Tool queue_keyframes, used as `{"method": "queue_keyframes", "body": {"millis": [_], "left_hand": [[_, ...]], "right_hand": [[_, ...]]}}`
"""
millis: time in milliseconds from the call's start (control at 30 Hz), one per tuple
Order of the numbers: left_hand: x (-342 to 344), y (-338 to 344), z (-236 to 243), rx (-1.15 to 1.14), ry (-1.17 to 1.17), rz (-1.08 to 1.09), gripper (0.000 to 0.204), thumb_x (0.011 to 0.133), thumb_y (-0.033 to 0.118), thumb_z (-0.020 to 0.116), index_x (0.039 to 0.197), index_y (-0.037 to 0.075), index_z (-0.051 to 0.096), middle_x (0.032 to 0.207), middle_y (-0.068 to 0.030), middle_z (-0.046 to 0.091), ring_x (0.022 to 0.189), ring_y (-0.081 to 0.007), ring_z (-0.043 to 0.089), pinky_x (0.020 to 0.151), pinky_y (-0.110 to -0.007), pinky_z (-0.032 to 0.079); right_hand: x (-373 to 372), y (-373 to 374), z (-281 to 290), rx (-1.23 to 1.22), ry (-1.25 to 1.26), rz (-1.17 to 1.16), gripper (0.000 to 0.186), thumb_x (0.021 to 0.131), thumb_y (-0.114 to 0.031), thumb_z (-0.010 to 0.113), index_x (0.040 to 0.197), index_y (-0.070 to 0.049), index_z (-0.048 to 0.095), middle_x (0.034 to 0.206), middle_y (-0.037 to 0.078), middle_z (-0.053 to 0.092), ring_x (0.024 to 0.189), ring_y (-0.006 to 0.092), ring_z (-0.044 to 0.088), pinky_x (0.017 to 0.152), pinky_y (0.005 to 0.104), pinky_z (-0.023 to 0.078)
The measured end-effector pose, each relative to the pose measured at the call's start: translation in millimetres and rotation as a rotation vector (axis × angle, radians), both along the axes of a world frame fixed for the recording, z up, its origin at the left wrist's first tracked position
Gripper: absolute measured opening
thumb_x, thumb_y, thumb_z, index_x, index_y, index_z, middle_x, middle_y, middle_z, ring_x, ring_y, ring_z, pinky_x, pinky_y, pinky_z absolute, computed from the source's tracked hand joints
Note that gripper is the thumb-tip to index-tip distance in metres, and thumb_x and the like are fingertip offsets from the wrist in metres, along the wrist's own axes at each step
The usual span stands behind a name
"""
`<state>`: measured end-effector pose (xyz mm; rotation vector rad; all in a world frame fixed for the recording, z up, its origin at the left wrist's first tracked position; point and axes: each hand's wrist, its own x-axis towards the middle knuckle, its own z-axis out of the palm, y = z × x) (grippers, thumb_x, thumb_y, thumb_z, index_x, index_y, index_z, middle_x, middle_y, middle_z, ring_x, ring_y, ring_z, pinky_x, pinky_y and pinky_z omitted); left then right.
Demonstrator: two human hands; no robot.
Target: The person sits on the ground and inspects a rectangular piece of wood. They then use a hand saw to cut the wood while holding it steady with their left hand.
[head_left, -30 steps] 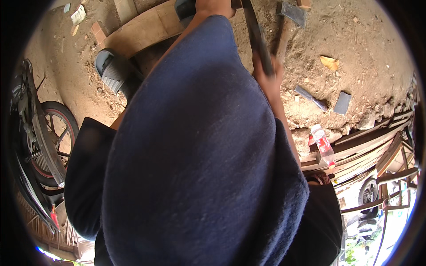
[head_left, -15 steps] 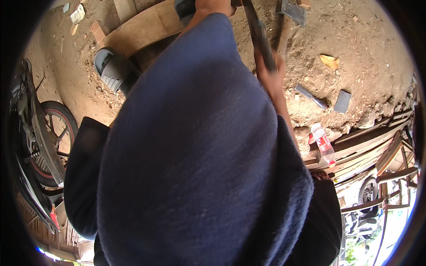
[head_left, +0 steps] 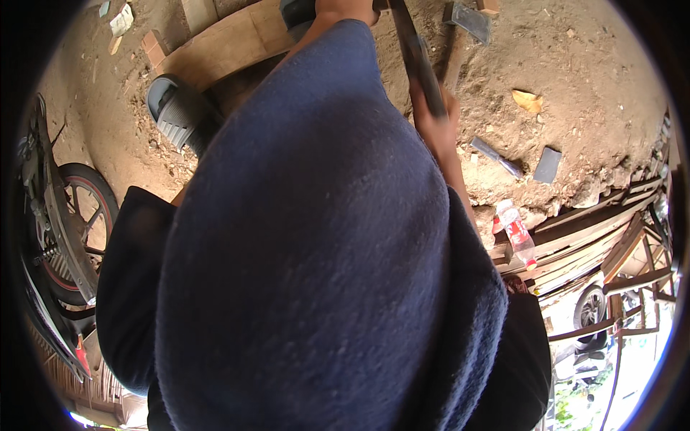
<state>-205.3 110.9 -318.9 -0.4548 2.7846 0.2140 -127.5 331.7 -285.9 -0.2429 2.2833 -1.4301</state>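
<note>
Fingers (head_left: pixel 440 115) of right hand (head_left: pixel 435 126) wrap dark tool handle (head_left: pixel 415 54).

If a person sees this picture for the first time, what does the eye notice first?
A big dark blue cloth fills the middle and hides most of the view. At the upper right, the right hand grips a long dark tool above the sandy ground. A grey sandal lies at the upper left beside a wooden plank, and a motorbike wheel stands at the left edge.
</note>
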Motion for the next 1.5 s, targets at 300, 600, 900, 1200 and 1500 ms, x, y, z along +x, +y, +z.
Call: {"method": "queue_keyframes", "body": {"millis": [300, 600, 900, 1200, 1500], "left_hand": [[0, -2, -10, -0.044, 0.037, -0.013, 0.052, 0.073, 0.03, 0.077, 0.113, 0.0, 0.064, 0.105, -0.0172, 0.071, 0.102, -0.0293, 0.067, 0.091, -0.043, 0.051], [0, -12, -7, 0.077, -0.047, -0.04, 0.053, 0.071, 0.028, 0.077, 0.114, -0.001, 0.065, 0.11, -0.0208, 0.068, 0.104, -0.0316, 0.066, 0.09, -0.043, 0.052], [-2, 3, -22, 0.029, 0.141, -0.008, 0.053, 0.073, 0.025, 0.074, 0.117, -0.002, 0.063, 0.111, -0.0221, 0.067, 0.105, -0.0302, 0.066, 0.091, -0.045, 0.05], [5, -3, -16, -0.064, 0.146, -0.027, 0.049, 0.073, 0.025, 0.075, 0.112, -0.001, 0.065, 0.112, -0.021, 0.066, 0.105, -0.0314, 0.065, 0.091, -0.042, 0.051], [-2, -10, -4, 0.181, -0.013, 0.029, 0.048, 0.072, 0.025, 0.075, 0.111, -0.001, 0.066, 0.114, -0.0205, 0.066, 0.108, -0.0341, 0.064, 0.093, -0.044, 0.05]], "right_hand": [[61, 82, -18, 0.09, 0.075, 0.053, 0.02, 0.092, -0.009, 0.059, 0.104, 0.005, 0.067, 0.068, 0.014, 0.062, 0.062, 0.0142, 0.059, 0.056, 0.0308, 0.047], [-31, -28, -9, -0.026, -0.041, -0.035, 0.025, 0.095, -0.022, 0.062, 0.086, 0.001, 0.066, 0.061, 0.002, 0.055, 0.055, 0.0098, 0.051, 0.05, 0.0296, 0.039], [22, 26, -22, 0.08, 0.31, 0.07, 0.028, 0.095, -0.025, 0.062, 0.101, 0.002, 0.069, 0.071, 0.009, 0.062, 0.061, 0.0127, 0.058, 0.057, 0.0307, 0.044], [33, 8, -10, -0.073, 0.08, -0.111, 0.021, 0.094, -0.017, 0.065, 0.104, 0.0, 0.069, 0.071, 0.005, 0.063, 0.064, 0.0093, 0.059, 0.055, 0.0266, 0.043], [-19, -47, 6, -0.035, -0.014, -0.107, 0.021, 0.092, -0.016, 0.063, 0.084, 0.003, 0.064, 0.062, 0.007, 0.056, 0.058, 0.0107, 0.053, 0.052, 0.0312, 0.042]]}}
